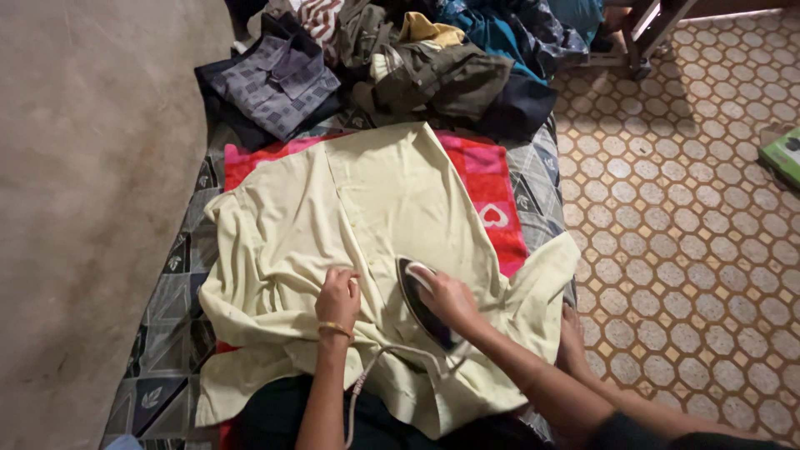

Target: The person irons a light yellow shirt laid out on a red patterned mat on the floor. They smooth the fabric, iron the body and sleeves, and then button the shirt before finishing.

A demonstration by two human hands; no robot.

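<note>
A pale yellow shirt (367, 208) lies spread over a red and pink cloth (487, 187) on a low patterned mat. My right hand (450, 298) grips the handle of a dark electric iron (414, 293) resting on the shirt near its button strip. My left hand (337, 298), with a gold bangle at the wrist, presses flat on the fabric just left of the iron. The iron's cord (375, 367) trails back toward my body.
A heap of crumpled clothes (433, 67) and a folded checked shirt (279, 79) sit at the mat's far end. A bare concrete wall (83, 208) runs along the left. Patterned tile floor (692, 217) lies to the right, with a green box (783, 154) at its edge.
</note>
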